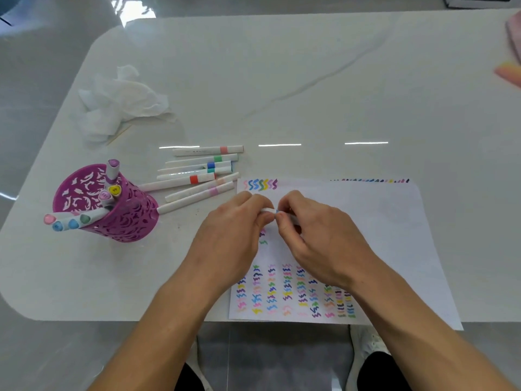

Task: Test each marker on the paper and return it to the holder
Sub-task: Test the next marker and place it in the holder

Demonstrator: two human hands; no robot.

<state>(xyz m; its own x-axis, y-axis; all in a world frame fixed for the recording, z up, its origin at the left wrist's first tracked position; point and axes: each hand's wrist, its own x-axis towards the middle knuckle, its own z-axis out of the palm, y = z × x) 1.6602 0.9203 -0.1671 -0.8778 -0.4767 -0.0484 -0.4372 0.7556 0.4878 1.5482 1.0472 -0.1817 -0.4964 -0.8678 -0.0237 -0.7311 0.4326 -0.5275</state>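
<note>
Over the paper (352,221) on the bench (310,80), the left hand (239,221) and right hand (313,227) each pinch one end of a marker (272,211), probably to work its cap, with the holder (112,210) waiting well left.

Left hand (234,221), right hand (315,230) and forearms (169,320) bare, black trousers (377,372), white shoes (366,342)

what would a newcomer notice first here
The left hand and right hand meet over the paper, pinching one white marker between them. Rows of coloured squiggles fill the paper's near edge. At left stands a purple holder, with loose markers lying beside it.
</note>
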